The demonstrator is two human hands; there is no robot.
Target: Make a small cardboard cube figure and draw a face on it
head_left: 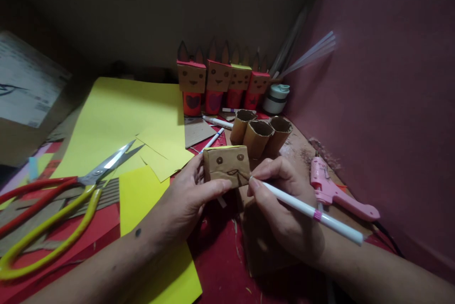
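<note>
My left hand (194, 188) grips a small cardboard box (227, 159) by its left side and lower edge. Two round eyes and a mouth outline are drawn on the box's front, and its top edge is yellow. In my right hand (284, 200) is a white marker (302, 207) with a purple band, pinched close to its tip. The tip is at the right side of the box, near the drawn mouth; my fingers partly hide it. Just behind the box stand three open cardboard tubes (258, 136).
Several cardboard figures (192, 79) with pointed ears line the back, beside a pale green jar (276, 99). Large scissors (95, 176) lie spread on yellow paper (135, 105) at left. A pink glue gun (330, 190) rests at right by the wall. White glue sticks (313, 53) stand behind.
</note>
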